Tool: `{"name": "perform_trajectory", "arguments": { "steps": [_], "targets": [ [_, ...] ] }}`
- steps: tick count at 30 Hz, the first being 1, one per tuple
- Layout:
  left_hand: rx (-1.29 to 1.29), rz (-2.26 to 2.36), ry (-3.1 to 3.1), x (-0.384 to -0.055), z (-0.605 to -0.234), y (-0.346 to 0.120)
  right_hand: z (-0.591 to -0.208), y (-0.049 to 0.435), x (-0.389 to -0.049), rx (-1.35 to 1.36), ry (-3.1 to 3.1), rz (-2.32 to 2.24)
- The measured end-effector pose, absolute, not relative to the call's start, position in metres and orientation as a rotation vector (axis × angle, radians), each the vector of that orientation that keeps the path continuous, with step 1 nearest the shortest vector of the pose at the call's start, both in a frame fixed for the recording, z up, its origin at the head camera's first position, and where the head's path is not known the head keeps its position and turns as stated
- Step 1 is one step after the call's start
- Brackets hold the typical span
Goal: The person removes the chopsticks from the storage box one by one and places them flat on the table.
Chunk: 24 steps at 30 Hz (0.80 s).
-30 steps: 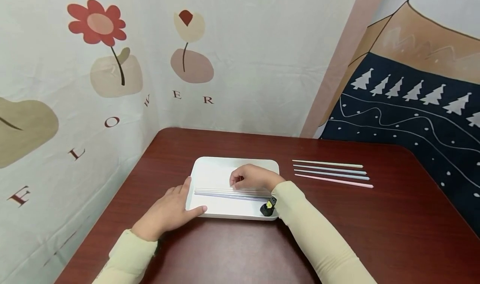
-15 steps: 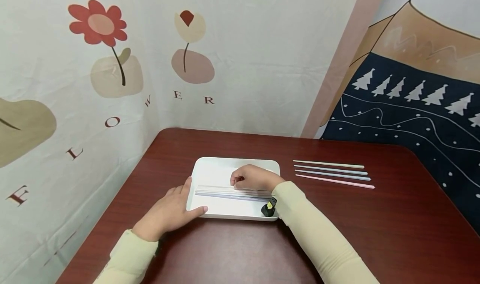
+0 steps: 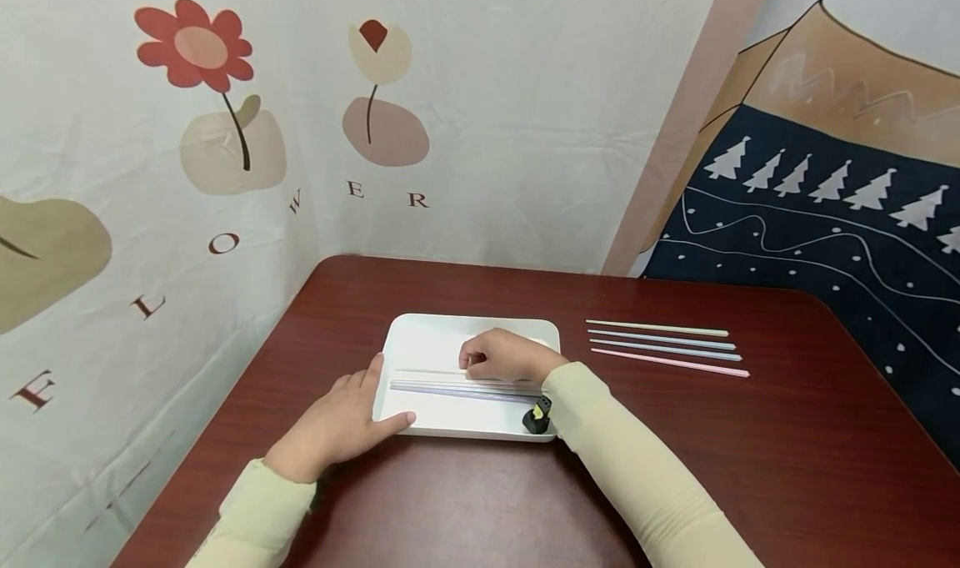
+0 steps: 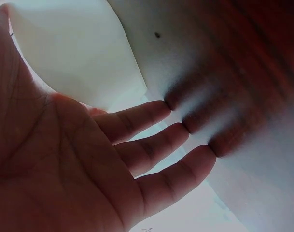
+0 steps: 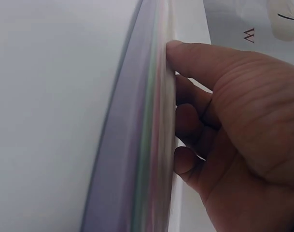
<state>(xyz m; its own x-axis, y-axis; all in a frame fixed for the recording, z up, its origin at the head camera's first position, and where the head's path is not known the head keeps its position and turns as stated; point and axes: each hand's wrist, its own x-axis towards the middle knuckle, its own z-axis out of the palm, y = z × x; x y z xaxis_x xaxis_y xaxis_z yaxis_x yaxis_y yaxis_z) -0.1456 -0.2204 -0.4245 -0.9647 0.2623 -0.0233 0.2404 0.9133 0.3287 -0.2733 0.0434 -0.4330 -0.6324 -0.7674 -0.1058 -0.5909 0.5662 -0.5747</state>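
Head view: the chopsticks (image 3: 438,388) lie in the white tray (image 3: 431,343), long axis left to right; most lie on the body side of the right hand's (image 3: 512,356) fingers. That hand is nearer; the left hand (image 3: 337,422) rests at the tray's left end, its thumb over the near rim. Four loose chopsticks (image 3: 697,366) lie on the table (image 3: 480,501), right of the tray.

Left wrist view: three fingers extend, slightly apart, gripping nothing.

Right wrist view: thumb and curled fingers meet the bundle's pale outer edge, seemingly pinching a stick.
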Motion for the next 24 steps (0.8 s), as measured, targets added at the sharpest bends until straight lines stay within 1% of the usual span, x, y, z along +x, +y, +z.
{"name": "perform_trajectory", "arguments": {
  "steps": [13,24],
  "targets": [
    [0.360,0.503,3.001,-0.144,-0.425,-0.221,-0.428,0.041,-0.272,-1.163,2.507,-0.690],
    [0.379,0.518,3.009,-0.144,-0.424,-0.221,-0.417,0.042,-0.272,-1.286,2.538,-0.643]
  ]
}}
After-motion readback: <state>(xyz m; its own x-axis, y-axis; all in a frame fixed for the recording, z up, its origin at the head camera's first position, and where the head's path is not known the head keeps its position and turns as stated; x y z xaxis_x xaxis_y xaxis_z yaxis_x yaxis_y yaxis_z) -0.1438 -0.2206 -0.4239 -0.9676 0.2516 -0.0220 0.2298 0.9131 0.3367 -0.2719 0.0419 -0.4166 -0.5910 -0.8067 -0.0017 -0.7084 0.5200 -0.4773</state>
